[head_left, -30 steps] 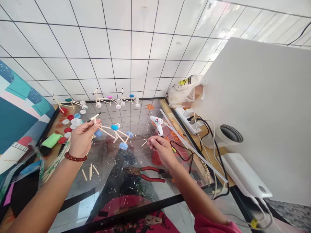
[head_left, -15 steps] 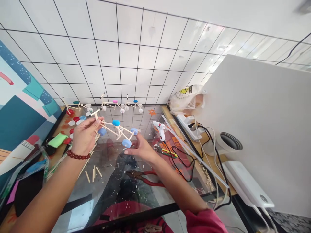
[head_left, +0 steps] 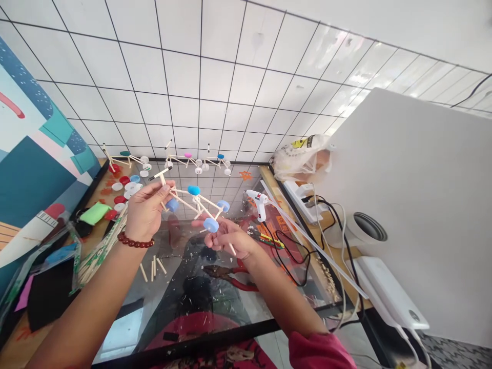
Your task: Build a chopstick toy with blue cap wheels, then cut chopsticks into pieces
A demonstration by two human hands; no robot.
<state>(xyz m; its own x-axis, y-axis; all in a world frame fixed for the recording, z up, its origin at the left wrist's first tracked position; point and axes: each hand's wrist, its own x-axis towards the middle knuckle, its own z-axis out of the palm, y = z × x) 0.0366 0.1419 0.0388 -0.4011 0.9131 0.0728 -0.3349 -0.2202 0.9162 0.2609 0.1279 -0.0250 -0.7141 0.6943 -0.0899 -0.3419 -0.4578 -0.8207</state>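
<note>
In my left hand is a small toy tricycle built of thin wooden sticks, pinched at its front post below the black-tipped handlebar. It has a bright blue oval seat and light blue bottle-cap wheels. My right hand is just below the rear wheels, fingers curled, holding a short wooden stick whose pale end pokes out by the palm. Whether the fingers touch the rear wheel is not clear. Several similar stick tricycles stand along the wall at the back.
A white glue gun with a black cord lies right of centre. Red-handled pliers and a yellow cutter rest on the glass tabletop. Loose caps, a bundle of sticks and cut pieces lie left. A power strip stands right.
My right hand has turned and shifted, its fingers now curled below the rear wheels with the stick end showing by the palm. The view has swung slightly left; my left hand keeps its hold.
</note>
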